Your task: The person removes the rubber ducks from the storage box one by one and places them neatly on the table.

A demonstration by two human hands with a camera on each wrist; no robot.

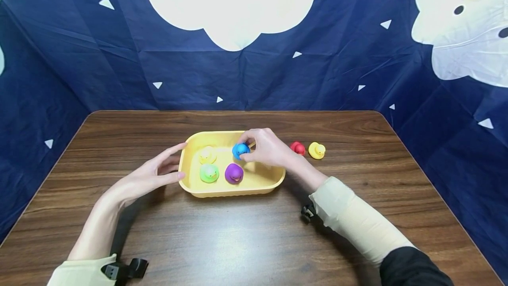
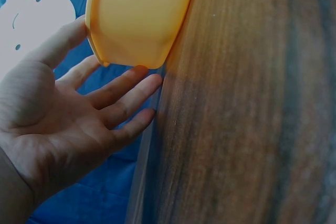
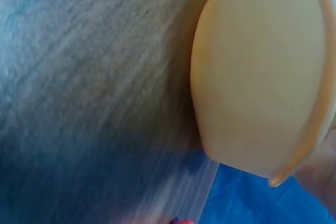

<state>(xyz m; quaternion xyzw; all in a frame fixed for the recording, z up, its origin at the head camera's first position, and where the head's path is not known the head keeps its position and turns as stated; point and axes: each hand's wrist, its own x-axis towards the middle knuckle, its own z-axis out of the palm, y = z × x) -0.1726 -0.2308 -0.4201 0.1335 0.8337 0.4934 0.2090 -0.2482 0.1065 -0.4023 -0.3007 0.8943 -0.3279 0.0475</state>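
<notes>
A yellow plastic tub (image 1: 238, 191) stands on the table. Inside it sit a yellow rubber duck (image 1: 207, 155), a green one (image 1: 209, 173) and a purple one (image 1: 234, 174). My right hand (image 1: 267, 147) reaches over the tub's right end and pinches a blue rubber duck (image 1: 240, 149) between thumb and fingers. At the left end, my left hand (image 1: 148, 174) has its thumb and fingertips against the rim. In the left wrist view that left hand (image 2: 68, 114) is spread, its fingers extended toward the tub (image 2: 142, 19). The tub wall (image 3: 257, 77) hides most of the right hand in the right wrist view.
Right of the tub, a red rubber duck (image 1: 297, 148), partly hidden by the right forearm, lies beside another yellow duck (image 1: 317, 150). The brown wooden table (image 1: 222, 242) ends at the back before a dark blue cloth (image 1: 190, 74) with white clouds.
</notes>
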